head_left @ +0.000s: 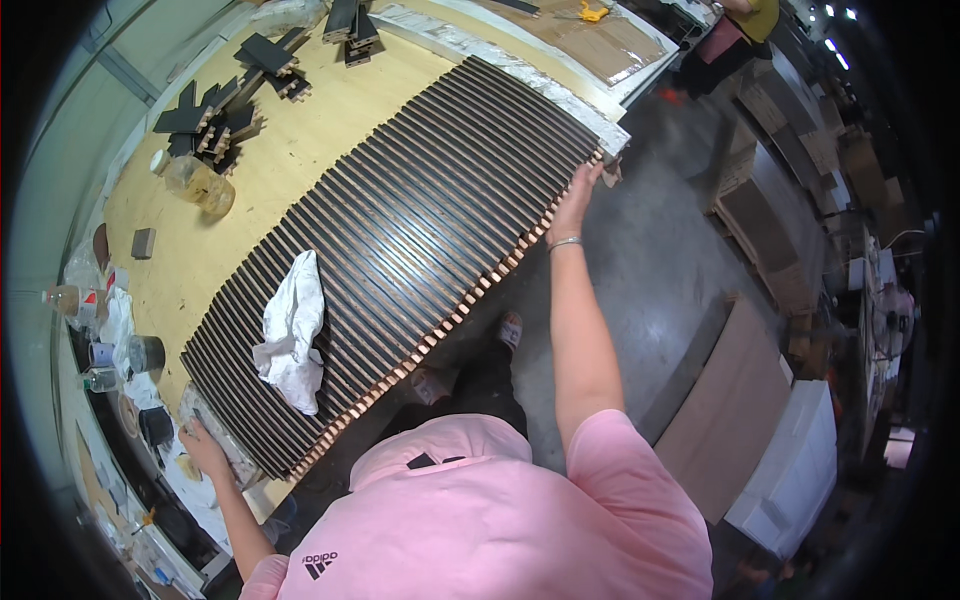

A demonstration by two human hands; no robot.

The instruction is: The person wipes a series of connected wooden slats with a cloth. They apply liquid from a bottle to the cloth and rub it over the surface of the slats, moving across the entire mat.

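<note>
A long row of narrow dark slats [400,215] lies side by side on the yellowish table, their pale wooden ends forming the edge nearest me. My right hand [572,205] is at the far right corner of the row, fingers stretched along the slat ends. By the near left end, my left hand [205,448] rests with fingers apart against a plastic-wrapped block [222,432] beside the last slats. A crumpled white cloth [292,335] is draped over the left part of the row; neither hand touches it.
Loose dark wood pieces [210,125] are piled at the table's back left, near a bottle of yellowish liquid [195,183]. A small grey block [143,243] sits farther left. Bottles and cups crowd the left edge. Flat boards [725,400] and stacked cartons [770,210] stand right; another person [745,25] is far right.
</note>
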